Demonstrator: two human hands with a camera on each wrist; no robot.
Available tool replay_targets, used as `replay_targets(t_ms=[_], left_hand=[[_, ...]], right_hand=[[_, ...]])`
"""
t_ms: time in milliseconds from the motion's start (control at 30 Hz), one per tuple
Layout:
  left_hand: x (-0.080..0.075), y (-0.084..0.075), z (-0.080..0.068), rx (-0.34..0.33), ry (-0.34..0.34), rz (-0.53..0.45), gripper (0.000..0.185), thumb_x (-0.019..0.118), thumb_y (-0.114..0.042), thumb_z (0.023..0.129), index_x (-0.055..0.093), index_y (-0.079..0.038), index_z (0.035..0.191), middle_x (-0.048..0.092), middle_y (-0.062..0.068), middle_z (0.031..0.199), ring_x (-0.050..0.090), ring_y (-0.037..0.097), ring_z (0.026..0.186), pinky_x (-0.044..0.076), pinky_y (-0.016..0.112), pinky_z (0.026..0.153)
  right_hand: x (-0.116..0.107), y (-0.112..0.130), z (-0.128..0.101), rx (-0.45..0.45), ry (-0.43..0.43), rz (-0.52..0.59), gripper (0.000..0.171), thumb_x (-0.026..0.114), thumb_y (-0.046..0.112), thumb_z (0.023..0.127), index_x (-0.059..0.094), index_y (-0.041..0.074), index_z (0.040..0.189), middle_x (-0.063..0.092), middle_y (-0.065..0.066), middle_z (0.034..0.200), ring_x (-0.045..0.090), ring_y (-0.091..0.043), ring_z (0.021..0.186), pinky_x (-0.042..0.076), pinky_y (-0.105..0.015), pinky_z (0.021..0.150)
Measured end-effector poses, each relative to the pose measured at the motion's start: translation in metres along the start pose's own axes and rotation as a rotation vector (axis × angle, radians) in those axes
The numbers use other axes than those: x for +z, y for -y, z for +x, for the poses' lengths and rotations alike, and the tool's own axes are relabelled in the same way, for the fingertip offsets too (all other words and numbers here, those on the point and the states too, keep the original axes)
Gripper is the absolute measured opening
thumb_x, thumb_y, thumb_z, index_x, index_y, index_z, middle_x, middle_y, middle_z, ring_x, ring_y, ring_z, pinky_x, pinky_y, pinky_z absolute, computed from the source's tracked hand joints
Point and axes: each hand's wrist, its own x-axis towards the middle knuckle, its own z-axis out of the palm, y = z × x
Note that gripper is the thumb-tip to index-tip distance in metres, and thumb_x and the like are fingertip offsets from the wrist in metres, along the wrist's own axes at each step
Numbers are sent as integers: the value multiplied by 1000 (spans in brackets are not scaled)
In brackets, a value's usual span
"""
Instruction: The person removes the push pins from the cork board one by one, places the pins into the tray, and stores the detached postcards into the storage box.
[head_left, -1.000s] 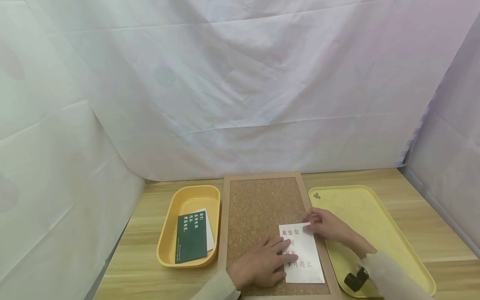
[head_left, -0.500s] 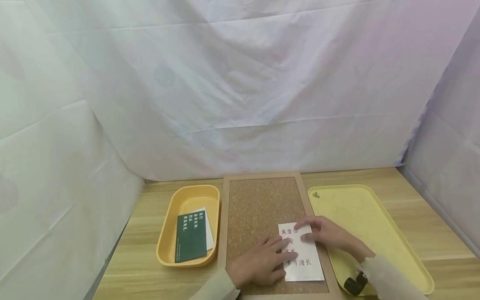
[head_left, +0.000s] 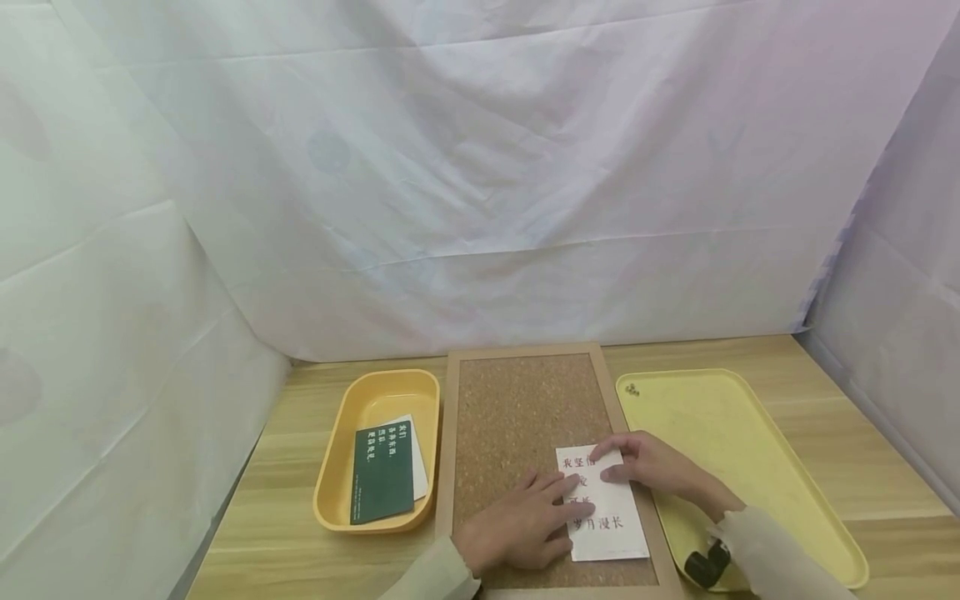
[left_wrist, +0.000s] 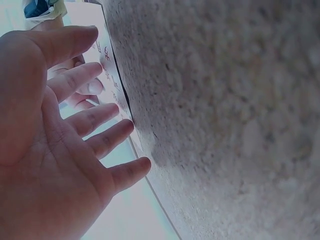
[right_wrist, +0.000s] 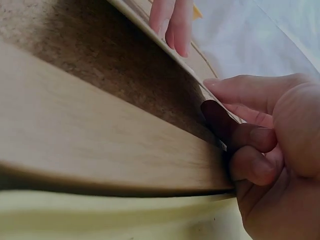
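A white card with red Chinese lettering (head_left: 611, 542) lies over the right lower part of a wood-framed cork board (head_left: 525, 408). My left hand (head_left: 521, 525) rests with spread, nearly straight fingers on the card's left side, covering some of the lettering. At the upper right edge of the card is my right hand (head_left: 658, 468). In the right wrist view its thumb (right_wrist: 240, 90) lies on the card's upper face, and a shaded fingertip (right_wrist: 215, 115) is on the underside, so the card's edge is pinched there. The left wrist view shows the left fingers (left_wrist: 127, 172) fanned out at the card.
An orange-yellow basin (head_left: 341, 417) at left holds a dark green card (head_left: 382, 483) over a white one. To the right is a yellow tray (head_left: 720, 442) with several tiny metallic pieces (head_left: 632, 389) at its far left corner. White cloth (head_left: 480, 183) hangs behind the table.
My right hand has come from the card's upper right corner farther over its face, then stayed nearly still. The left hand keeps its place on the card.
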Motion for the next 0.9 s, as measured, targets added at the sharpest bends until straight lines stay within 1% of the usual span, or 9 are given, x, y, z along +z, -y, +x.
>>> replay_targets(t_ms=[133,300,467,533,600,700,900], left_hand=[[-1,0,-2,-7,-17,-7,49,49,-41,103,39,-40,150,29,-7,161,30,14,147,29,47,119],[-5,0,-7,0,-73,23,48,48,-41,103,41,-35,150,35,-6,158,34,13,144,30,46,118],[-10,-1,-11,-12,-89,23,49,49,-42,103,40,-35,150,36,-7,157,35,13,144,32,43,118],[-11,0,-12,-17,-92,22,49,49,-43,103,40,-35,150,35,-7,158,34,14,144,32,43,118],[-12,2,-14,-13,-109,28,50,49,-42,102,39,-34,151,37,-6,157,36,15,144,32,42,118],[-14,4,-17,-13,-129,-11,52,51,-40,102,39,-32,152,39,-5,156,37,17,143,33,42,117],[-22,8,-22,5,-192,-85,53,56,-33,100,42,-27,151,45,-4,151,45,15,137,40,37,112]], right_hand=[[-1,0,1,19,8,26,20,71,22,90,72,15,108,66,-15,126,63,-11,93,52,-22,77],[-1,1,2,32,10,49,21,71,21,90,72,13,109,66,-16,124,65,-13,88,53,-23,73],[-1,2,2,45,26,90,21,70,19,91,71,9,110,66,-18,120,69,-16,80,55,-25,68],[-1,2,2,48,30,99,22,70,18,91,70,8,110,67,-17,118,69,-17,78,56,-25,67],[-1,2,2,49,31,101,22,70,18,91,70,8,110,68,-16,116,69,-17,77,56,-25,67],[-1,2,2,40,37,119,22,69,16,91,70,6,110,70,-14,111,69,-16,77,56,-25,67],[-1,3,2,42,52,156,23,69,14,91,69,4,111,72,-12,103,70,-17,75,56,-25,66]])
